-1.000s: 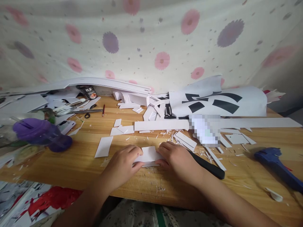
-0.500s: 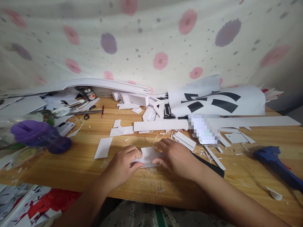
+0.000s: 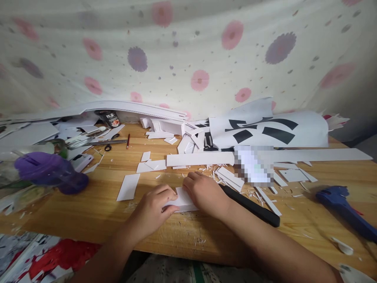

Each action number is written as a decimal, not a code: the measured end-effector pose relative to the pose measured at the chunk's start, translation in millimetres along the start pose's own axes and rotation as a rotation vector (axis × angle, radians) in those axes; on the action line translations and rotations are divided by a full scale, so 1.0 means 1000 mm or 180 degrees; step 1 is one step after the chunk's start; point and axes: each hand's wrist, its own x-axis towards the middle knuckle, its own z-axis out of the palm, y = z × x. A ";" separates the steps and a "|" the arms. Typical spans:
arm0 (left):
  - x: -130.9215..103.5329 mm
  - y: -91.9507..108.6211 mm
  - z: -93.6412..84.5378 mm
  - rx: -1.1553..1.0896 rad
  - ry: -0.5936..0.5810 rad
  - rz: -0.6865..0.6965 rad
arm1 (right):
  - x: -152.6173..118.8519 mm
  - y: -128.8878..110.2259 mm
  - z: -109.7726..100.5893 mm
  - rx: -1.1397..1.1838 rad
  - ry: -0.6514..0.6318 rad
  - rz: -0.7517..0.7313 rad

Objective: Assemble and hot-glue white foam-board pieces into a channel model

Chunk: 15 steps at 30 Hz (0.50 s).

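Note:
A small white board piece (image 3: 183, 199) lies near the front edge of the wooden table, between my two hands. My left hand (image 3: 160, 202) grips its left end, thumb along the near edge and fingers on top. Curled over the right end is my right hand (image 3: 203, 192), its fingers pressed together and its thumb hidden. A black bar-shaped tool (image 3: 251, 206) rests under and beside my right forearm. White rectangular pieces (image 3: 128, 187) lie to the left and behind.
A purple-lidded bottle (image 3: 51, 169) stands at the left, near scissors (image 3: 110, 142) and a dark can (image 3: 108, 118). A blue glue gun (image 3: 344, 208) lies at the right. Long white strips (image 3: 200, 158), scraps and a patterned paper sheet (image 3: 271, 129) cover the back.
My right hand has shifted left over the white piece and its fingers have curled in. More of the black tool shows. My left hand stays in nearly the same place.

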 end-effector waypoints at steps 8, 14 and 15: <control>-0.002 -0.001 0.002 -0.0043 0.0057 0.0017 | 0.001 0.001 0.001 -0.0039 -0.0002 -0.0078; -0.001 -0.001 0.000 0.0166 0.0000 0.0134 | -0.001 -0.001 0.003 -0.0070 0.0033 -0.0105; -0.002 0.000 -0.002 0.0301 -0.0053 0.0179 | -0.002 -0.002 0.003 -0.0072 0.0062 -0.0091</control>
